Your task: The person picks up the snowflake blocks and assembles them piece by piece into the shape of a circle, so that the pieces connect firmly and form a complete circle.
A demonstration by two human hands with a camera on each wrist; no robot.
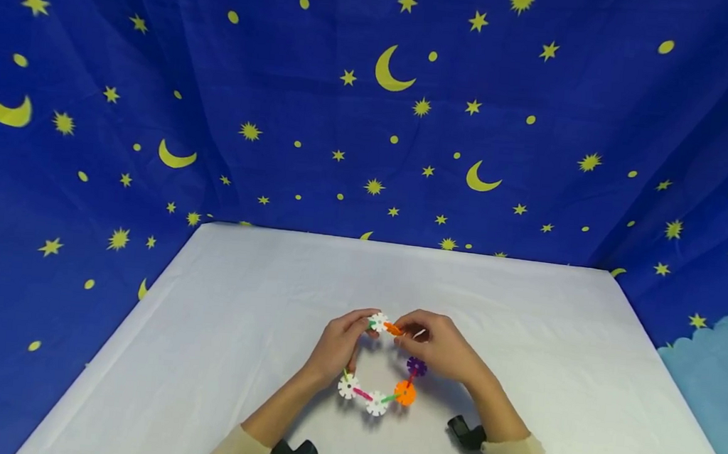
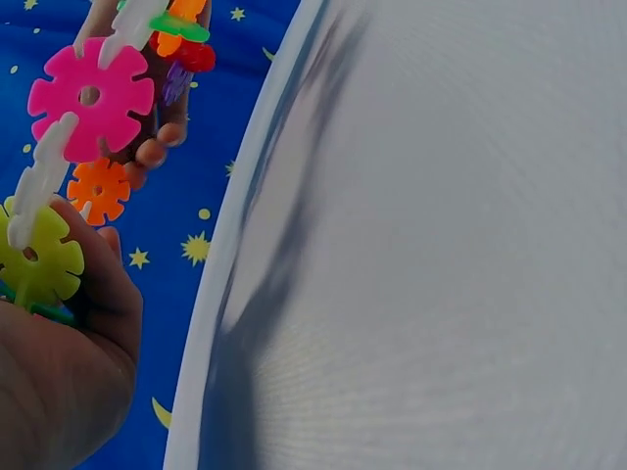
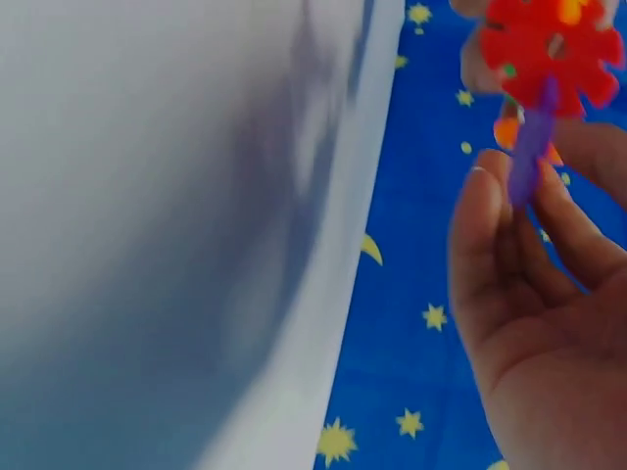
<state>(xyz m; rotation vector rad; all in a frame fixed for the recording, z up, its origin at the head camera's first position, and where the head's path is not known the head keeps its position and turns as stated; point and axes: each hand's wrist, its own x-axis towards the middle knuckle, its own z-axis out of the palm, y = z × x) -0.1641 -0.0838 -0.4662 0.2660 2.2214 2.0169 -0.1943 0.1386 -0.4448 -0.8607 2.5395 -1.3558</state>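
Observation:
A chain of colourful notched plastic discs curves in a ring between both hands, over the table. My left hand (image 1: pixel 335 346) grips its left side, near a yellow-green disc (image 2: pixel 44 257) and a white disc (image 1: pixel 378 321). Against that white disc, my right hand (image 1: pixel 438 343) pinches an orange disc (image 1: pixel 392 328) between thumb and fingers. Below the right hand hangs a purple disc (image 1: pixel 416 366), followed by a red disc (image 3: pixel 554 54). An orange disc (image 1: pixel 405 393) and two white discs form the near side, with a pink disc (image 2: pixel 91 98) set crosswise between the white ones.
A white cloth covers the table (image 1: pixel 512 303). Blue curtains (image 1: pixel 322 110) with yellow stars and moons surround its back and sides. Black wrist-mounted devices (image 1: pixel 466 432) sit by both sleeves. A light blue patch (image 1: pixel 724 383) shows at far right.

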